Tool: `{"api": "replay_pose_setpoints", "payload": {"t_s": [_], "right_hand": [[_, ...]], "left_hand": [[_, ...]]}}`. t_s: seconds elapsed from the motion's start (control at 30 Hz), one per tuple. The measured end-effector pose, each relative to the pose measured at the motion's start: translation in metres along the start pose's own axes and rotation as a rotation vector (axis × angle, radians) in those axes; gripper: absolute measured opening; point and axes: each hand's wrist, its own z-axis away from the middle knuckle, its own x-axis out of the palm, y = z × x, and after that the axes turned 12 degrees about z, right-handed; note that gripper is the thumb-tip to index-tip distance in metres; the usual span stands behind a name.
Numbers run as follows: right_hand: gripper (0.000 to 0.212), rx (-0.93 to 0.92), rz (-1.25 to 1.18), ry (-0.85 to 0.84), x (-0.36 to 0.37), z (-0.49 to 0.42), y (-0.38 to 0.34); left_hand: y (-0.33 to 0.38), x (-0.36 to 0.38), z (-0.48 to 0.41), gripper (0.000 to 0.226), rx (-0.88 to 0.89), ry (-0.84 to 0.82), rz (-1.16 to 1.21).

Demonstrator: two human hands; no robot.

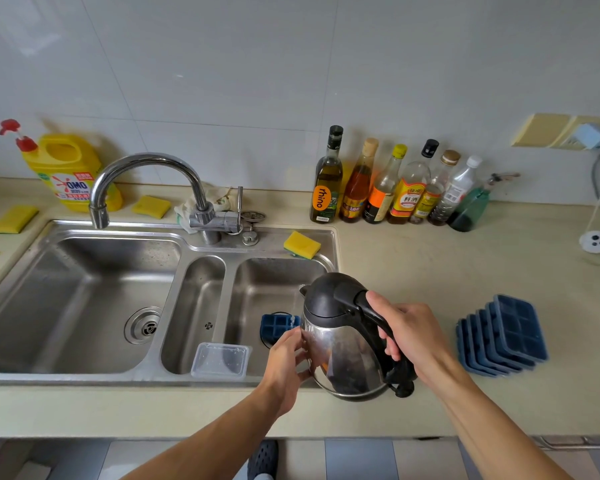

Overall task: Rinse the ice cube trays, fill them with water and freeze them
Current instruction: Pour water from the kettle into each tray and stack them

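Note:
My right hand (411, 337) grips the black handle of a steel electric kettle (340, 344), tilted to the left over the right sink basin. A thin stream of water leaves its spout onto a blue ice cube tray (274, 327), which my left hand (288, 358) holds at its near edge over the basin; the kettle hides part of the tray. Several more blue ice cube trays (503, 336) lie stacked in a staggered pile on the counter to the right.
A clear plastic box (220, 360) rests on the sink's front edge. The faucet (146, 181) arches over the large left basin (70, 306). Yellow sponges, a detergent jug (66, 168), and a row of bottles (392, 188) line the back. A socket and cable sit far right.

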Motion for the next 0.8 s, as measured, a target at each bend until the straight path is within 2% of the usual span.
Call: {"api": "replay_pose_setpoints", "payload": {"t_s": [0.8], "right_hand": [[0.062,-0.023,0.012,-0.031,0.012,-0.013,-0.008]], "left_hand": [[0.011,-0.011,-0.004,0.032,0.019,0.034,-0.017]]}}
